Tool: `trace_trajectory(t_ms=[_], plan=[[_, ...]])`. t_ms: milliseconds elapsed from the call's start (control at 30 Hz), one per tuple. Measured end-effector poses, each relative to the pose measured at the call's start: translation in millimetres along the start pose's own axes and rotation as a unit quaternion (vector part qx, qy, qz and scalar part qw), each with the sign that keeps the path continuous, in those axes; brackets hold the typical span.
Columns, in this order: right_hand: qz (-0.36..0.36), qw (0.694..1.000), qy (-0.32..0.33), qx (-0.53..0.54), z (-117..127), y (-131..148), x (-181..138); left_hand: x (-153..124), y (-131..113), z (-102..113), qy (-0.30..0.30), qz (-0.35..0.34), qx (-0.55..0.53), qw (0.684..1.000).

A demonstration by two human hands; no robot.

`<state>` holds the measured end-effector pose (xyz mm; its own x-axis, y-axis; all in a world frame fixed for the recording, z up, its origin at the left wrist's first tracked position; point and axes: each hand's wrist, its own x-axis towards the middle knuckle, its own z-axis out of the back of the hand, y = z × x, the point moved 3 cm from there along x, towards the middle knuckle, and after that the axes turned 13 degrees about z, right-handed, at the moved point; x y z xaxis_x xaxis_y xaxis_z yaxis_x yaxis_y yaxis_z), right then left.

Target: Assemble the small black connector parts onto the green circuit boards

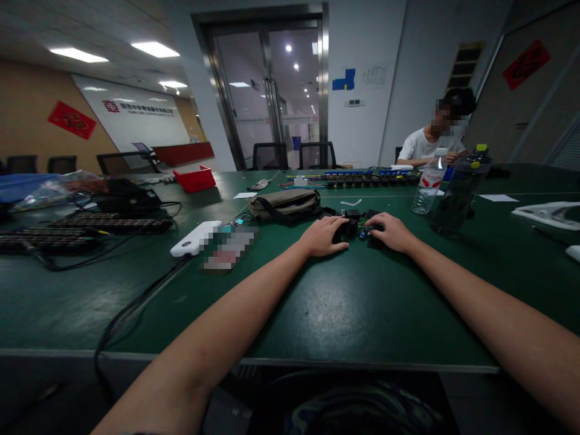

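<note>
Bare forearms (256, 296) are spanning the green surface (339, 320), left hand (321, 237) and right hand (393, 233) touching dark electronic parts (363, 227) around twelve o'clock; whether their fingers (333, 222) are clamping, I cannot tell

I see the person's left forearm (247, 302) and right forearm (475, 290), both bare and slender, leading to a bare left hand (321, 236) and bare right hand (393, 233). Dark, dimly lit cloth (367, 408), apparently clothing, carries a swirling blue-green print.

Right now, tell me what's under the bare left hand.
Flat, dark green tabletop shows around the bare left hand, with small black parts beside it; whatever the hand covers is hidden.
</note>
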<state>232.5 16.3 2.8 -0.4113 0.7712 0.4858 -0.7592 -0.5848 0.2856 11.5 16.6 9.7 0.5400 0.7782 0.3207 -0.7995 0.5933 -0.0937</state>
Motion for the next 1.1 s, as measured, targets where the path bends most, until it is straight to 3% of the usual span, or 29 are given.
trace_trajectory(t_ms=[333,1100], plan=[[-0.011,1.0,-0.005,0.008,1,-4,-3,-3,0,7,-0.026,0.003,0.033,0.999],[-0.015,1.0,0.011,0.018,-5,-15,-5,-7,10,18,0.014,0.07,0.023,0.997]])
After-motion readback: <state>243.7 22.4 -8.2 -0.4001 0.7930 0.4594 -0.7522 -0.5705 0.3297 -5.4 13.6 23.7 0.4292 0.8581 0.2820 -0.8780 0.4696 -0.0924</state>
